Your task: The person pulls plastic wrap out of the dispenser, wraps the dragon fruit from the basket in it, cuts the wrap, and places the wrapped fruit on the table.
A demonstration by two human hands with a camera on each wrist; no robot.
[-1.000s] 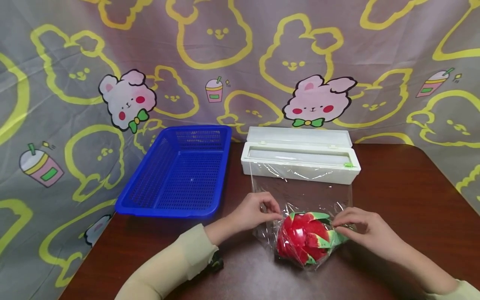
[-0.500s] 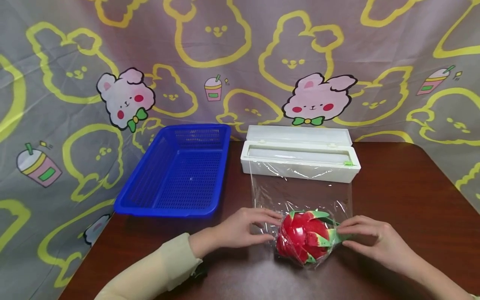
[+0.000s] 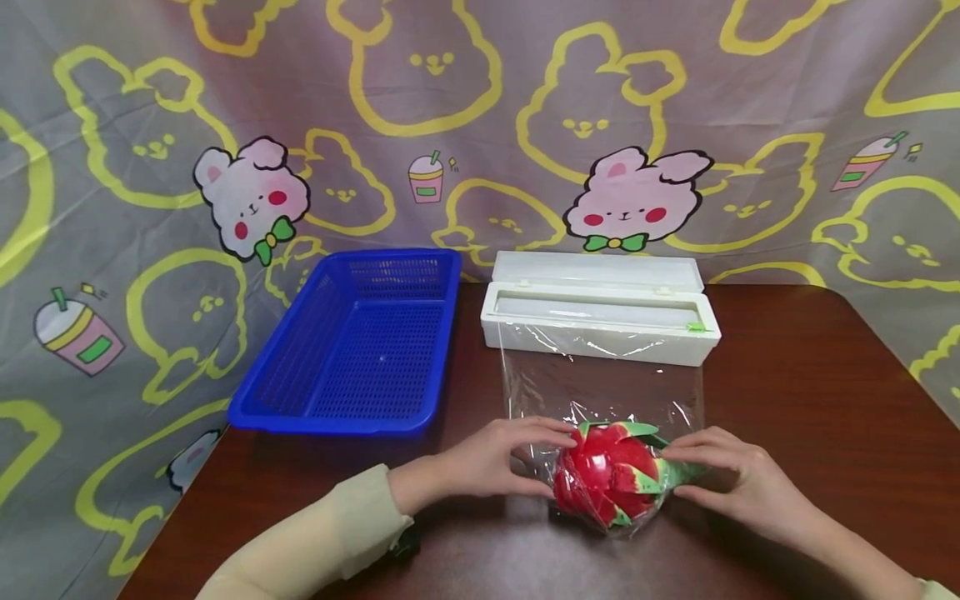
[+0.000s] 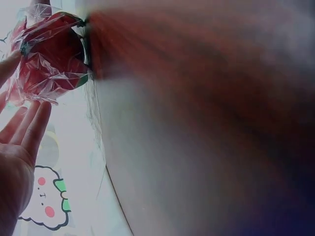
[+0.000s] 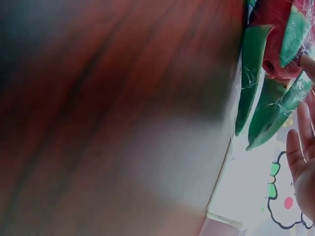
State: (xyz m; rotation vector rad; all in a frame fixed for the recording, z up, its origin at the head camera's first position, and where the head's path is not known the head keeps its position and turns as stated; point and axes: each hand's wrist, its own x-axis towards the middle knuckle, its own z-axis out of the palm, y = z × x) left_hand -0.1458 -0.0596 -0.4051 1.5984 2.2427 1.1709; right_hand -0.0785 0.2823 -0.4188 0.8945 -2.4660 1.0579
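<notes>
Red and green under clear plastic: the dragon fruit (image 3: 606,473) lies on its side on the dark wooden table (image 3: 795,392), leafy end turned to the person's right, with a sheet of cling film (image 3: 603,387) drawn over it. I'd call the wrapping partly done. The film covers the fruit's front and upper face and gathers in creases, but it isn't cut yet; a loose, unwrapped stretch runs flat from the fruit back to the roll (image 3: 596,311). So parting the sheet and closing it round the back look like the work that's left.

The left hand (image 3: 495,460) cups the rounded end, thumb well away from the fingers, fingertips at the wrapped surface. The right hand (image 3: 738,473) is at the leaves, thumb and fingers apart on either side of them; the glare on the plastic makes it hard to say how firmly those tips touch.

Beyond, the white box (image 3: 675,350) stands with its lid (image 3: 596,270) up, a small green tab (image 3: 700,327) near its right end. Off to the left sits a blue basket (image 3: 333,425), before the cartoon-print curtain (image 3: 465,67).
</notes>
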